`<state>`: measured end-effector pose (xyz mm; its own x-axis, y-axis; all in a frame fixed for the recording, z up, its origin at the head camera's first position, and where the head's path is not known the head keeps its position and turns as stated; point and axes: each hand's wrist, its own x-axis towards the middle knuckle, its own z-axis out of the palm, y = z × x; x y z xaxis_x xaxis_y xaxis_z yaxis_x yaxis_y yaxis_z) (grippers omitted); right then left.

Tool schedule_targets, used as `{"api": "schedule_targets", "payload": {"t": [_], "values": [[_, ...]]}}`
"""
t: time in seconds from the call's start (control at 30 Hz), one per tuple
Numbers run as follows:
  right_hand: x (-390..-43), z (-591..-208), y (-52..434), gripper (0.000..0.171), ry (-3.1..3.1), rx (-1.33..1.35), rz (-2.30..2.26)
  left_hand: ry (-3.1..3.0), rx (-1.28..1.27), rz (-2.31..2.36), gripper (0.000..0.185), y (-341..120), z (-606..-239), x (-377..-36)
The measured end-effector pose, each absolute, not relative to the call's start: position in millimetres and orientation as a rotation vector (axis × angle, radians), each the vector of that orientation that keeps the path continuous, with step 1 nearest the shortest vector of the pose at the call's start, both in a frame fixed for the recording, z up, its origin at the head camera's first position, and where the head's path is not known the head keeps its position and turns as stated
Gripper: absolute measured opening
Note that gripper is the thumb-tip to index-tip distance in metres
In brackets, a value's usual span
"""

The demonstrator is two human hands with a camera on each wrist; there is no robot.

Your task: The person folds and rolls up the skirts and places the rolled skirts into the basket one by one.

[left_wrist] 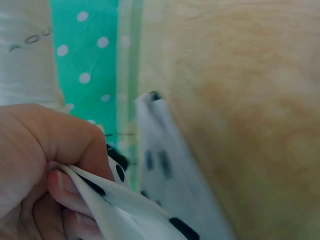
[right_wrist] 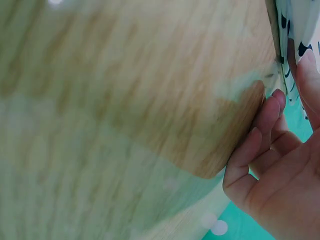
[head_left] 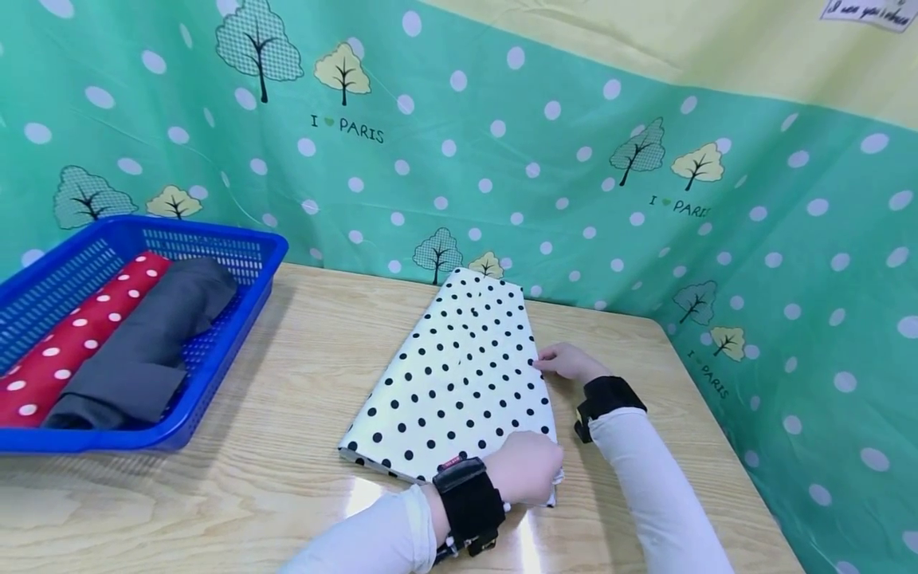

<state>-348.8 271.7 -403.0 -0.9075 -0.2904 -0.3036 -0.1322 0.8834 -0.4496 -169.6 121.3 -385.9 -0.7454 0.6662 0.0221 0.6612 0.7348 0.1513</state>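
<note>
The spotted cloth [head_left: 459,375], white with black dots, lies folded flat on the counter [head_left: 287,359], near its middle and a little toward my right. My left hand [head_left: 523,466] sits at the cloth's corner nearest me, at about 5 o'clock on it, and the left wrist view shows my thumb and fingers [left_wrist: 60,182] curled and pinching a few layers of the edge there. My right hand [head_left: 566,360] rests at the cloth's right edge, at 3 o'clock, with the fingers [right_wrist: 262,125] nearly straight and close together, their tips touching the fabric; whether the thumb has any hold I cannot tell.

To do this fold well, I judge I should keep all layers caught in the left pinch so none slips loose, and let the right fingers pin the side edge flat while the corner is lifted. The two edges should stay lined up, so I would move slowly and watch the dots along the border for skew, then smooth outward from the centre.

Farther out, at 9 o'clock, a blue basket [head_left: 215,359] holds a red dotted cloth [head_left: 64,339] and a grey cloth [head_left: 151,343], folded side by side. A green dotted curtain [head_left: 502,143] backs the counter at 12 o'clock
</note>
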Motion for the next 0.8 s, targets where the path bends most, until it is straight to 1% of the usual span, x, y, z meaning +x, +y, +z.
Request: {"api": "schedule_targets", "payload": {"t": [0.1,0.23,0.27,0.37,0.4,0.43,0.47,0.57,0.6,0.63,0.73,0.77,0.8], "values": [[-350.5,-403.3,268.0,0.019,2.681,-0.311,-0.606,2.869,1.079,0.212,0.020,122.2,-392.3,-167.1],[-356.7,-399.4,260.0,0.024,2.705,-0.254,-0.603,2.831,1.037,0.262,0.025,123.9,-399.1,-166.3],[-359.0,-397.4,257.9,0.027,2.711,-0.229,-0.625,2.821,1.028,0.269,0.026,124.7,-399.8,-165.9],[-368.7,-390.6,249.8,0.048,2.690,-0.180,-0.769,2.773,0.987,0.279,0.023,126.7,-399.8,-164.1],[-372.5,-387.7,246.7,0.055,2.675,-0.172,-0.816,2.762,0.970,0.279,0.014,127.1,-399.1,-163.7],[-376.0,-384.6,244.0,0.057,2.662,-0.181,-0.841,2.755,0.957,0.272,0.007,127.6,-398.4,-163.3],[-378.6,-382.1,242.1,0.057,2.642,-0.193,-0.859,2.744,0.945,0.273,0.012,128.2,-398.0,-162.7],[-384.2,-373.7,237.4,0.053,2.618,-0.260,-0.847,2.716,0.927,0.286,0.042,129.0,-396.7,-161.8],[-384.9,-370.3,236.5,0.052,2.606,-0.276,-0.860,2.708,0.929,0.282,0.045,128.9,-396.4,-161.7],[-385.2,-366.9,236.0,0.052,2.587,-0.301,-0.873,2.702,0.940,0.269,0.038,128.4,-396.1,-161.6],[-385.5,-360.0,234.7,0.050,2.509,-0.334,-0.924,2.680,0.964,0.238,0.012,126.2,-394.2,-161.0],[-385.0,-359.0,233.9,0.050,2.499,-0.331,-0.915,2.677,0.969,0.222,0.011,125.0,-393.3,-160.9],[-384.9,-359.4,233.1,0.049,2.498,-0.325,-0.888,2.679,0.980,0.197,0.017,123.8,-392.4,-160.5]]}}
